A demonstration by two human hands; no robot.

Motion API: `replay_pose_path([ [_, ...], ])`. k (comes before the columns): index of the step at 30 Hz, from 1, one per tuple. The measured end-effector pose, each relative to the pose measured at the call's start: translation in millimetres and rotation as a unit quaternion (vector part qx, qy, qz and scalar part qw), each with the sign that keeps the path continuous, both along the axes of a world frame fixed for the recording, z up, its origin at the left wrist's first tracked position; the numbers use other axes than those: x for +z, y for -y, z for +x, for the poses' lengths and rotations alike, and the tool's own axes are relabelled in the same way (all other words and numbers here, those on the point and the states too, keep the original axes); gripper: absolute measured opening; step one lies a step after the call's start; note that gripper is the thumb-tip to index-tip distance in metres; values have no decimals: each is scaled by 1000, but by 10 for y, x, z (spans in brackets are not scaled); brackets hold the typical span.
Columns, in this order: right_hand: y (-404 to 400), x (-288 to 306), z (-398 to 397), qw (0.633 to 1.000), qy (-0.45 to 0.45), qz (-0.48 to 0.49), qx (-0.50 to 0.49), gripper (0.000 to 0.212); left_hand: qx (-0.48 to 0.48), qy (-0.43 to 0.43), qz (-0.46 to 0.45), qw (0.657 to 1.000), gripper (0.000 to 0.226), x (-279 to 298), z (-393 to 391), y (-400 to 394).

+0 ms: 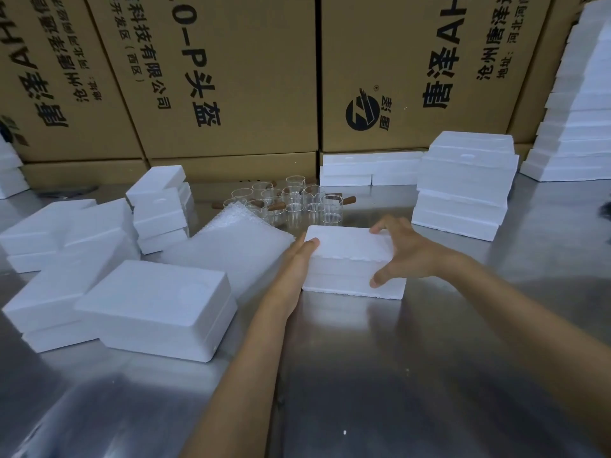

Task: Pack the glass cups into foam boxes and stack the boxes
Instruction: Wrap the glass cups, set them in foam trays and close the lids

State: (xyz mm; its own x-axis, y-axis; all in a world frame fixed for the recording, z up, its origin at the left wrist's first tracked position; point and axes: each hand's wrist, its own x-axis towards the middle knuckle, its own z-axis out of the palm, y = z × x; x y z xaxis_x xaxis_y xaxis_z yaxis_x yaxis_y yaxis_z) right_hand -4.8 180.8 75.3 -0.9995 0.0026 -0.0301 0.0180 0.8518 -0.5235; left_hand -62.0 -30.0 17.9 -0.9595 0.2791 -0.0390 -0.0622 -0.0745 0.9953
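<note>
A closed white foam box point(350, 256) stands on the steel table point(363, 358) in the middle. My left hand point(297, 262) lies flat against its left end, fingers straight. My right hand point(406, 251) spans its right end, fingers on the top edge and thumb on the front face, gripping it. Behind the box stand several clear glass cups point(297, 200) with brown wooden handles. A stack of closed foam boxes point(463, 190) rises at the right.
A sheet of bubble wrap point(231, 239) lies left of the box. More foam boxes point(155, 309) and foam halves point(158, 206) crowd the left side. A tall foam stack point(582, 104) stands far right. Cardboard cartons point(231, 77) wall the back.
</note>
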Motion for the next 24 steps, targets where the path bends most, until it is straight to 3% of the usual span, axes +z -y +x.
replay_pose_path([
  [15,-89,-41,22,1000,-1,-19,19,88,18,1,16,1000,37,53,239,-17],
  [24,-99,-50,140,1000,1,-18,24,90,21,-12,-5,1000,41,9,314,77],
])
